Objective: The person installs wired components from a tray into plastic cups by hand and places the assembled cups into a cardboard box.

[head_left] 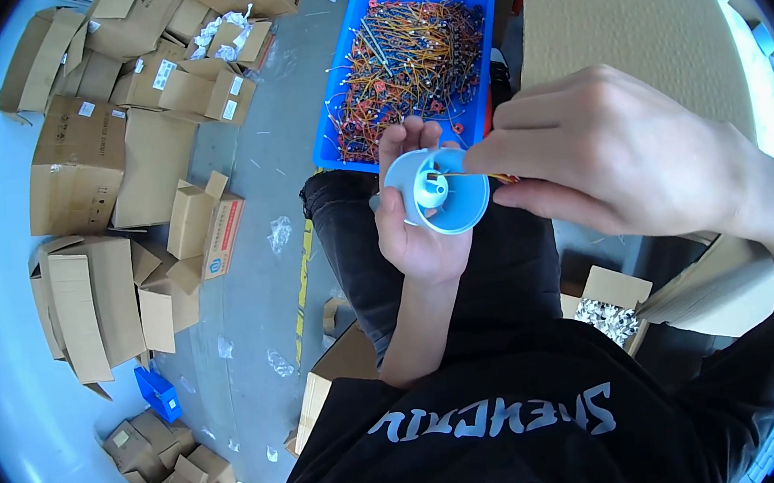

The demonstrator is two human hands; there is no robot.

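Note:
My left hand [429,242] is wrapped round a light-blue plastic cup-shaped housing [470,203], its open mouth tilted toward the right. Inside the housing a raised round hub [431,190] shows. At the mouth, my right hand [600,158] pinches thin orange-and-red wires [499,177], and a strand runs from its fingertips to the hub. Whatever sits on the wires' inner end is too small to make out. Beyond both hands stands a blue bin [326,127] heaped with many wired parts [419,54] in orange, red and black.
A large cardboard surface [628,18] rises at the right, beside my right arm. Below it sits a small open carton [616,288] of metallic pieces. Stacked cardboard boxes [77,161] line the left wall, with a small blue bin [159,395] among them. Plastic scraps [280,236] lie on the grey floor.

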